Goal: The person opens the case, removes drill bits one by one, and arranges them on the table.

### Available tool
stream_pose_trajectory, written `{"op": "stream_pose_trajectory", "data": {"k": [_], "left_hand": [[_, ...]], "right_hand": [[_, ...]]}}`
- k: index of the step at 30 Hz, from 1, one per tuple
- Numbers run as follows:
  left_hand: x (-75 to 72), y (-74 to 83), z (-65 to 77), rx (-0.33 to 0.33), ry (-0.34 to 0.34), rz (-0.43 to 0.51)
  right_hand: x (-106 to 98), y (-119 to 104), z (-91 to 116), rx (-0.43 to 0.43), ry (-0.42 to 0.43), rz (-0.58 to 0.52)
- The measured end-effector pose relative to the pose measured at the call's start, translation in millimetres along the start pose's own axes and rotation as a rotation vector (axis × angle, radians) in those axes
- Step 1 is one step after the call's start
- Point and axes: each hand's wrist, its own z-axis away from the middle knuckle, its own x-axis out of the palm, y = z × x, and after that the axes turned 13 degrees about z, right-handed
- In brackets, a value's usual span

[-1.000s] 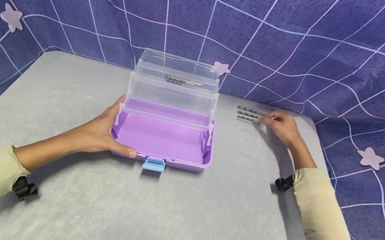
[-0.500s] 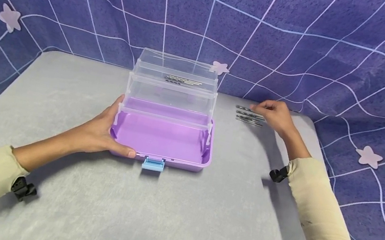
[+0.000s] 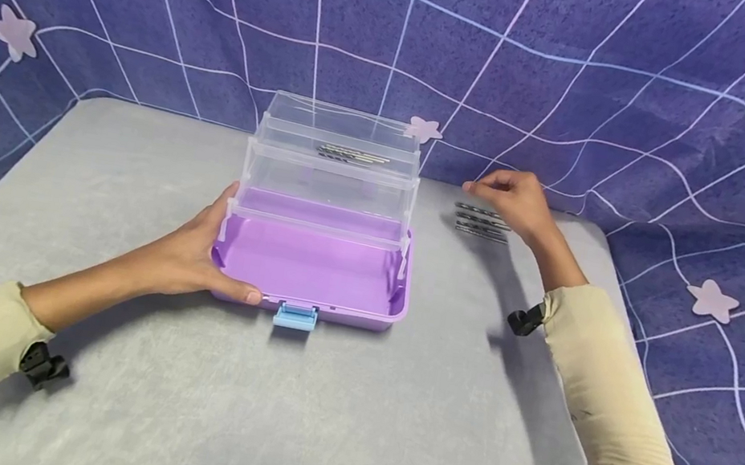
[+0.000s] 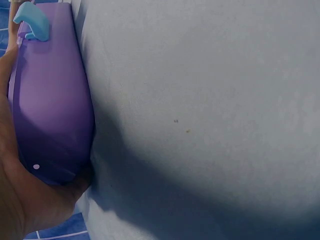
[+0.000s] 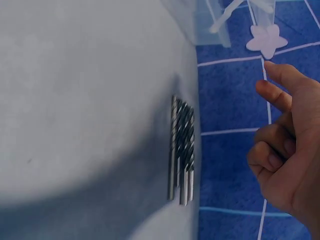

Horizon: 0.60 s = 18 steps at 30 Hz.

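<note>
A purple toolbox (image 3: 315,268) stands unfolded on the table, with a light blue latch (image 3: 296,316) at its front. My left hand (image 3: 193,257) grips its left end, the thumb lying along the front edge; the left wrist view shows the same hand (image 4: 30,195) around the end of the box. Clear stepped trays (image 3: 333,177) rise above the base, and several drill bits (image 3: 354,156) lie in an upper one. Right of the box, several more drill bits (image 3: 482,219) lie in a row. Just above them hovers my right hand (image 3: 516,202), thumb and forefinger apart, nothing between them.
The grey table (image 3: 343,415) extends in front of and around the box. Behind it hangs a blue-purple cloth (image 3: 375,30) with a line grid and pale stars, close to the back edge and to the right-hand bits.
My right hand has moved left and back, up off the loose drill bits, which still lie in their row. The left hand keeps its grip on the box.
</note>
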Motion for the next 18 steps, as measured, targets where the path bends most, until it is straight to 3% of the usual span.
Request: {"op": "stream_pose_trajectory", "data": {"k": [18], "left_hand": [[-0.6, -1.8, -1.1, 0.009, -0.014, 0.043]], "right_hand": [[6, -60, -19, -0.090, 0.006, -0.056]]}}
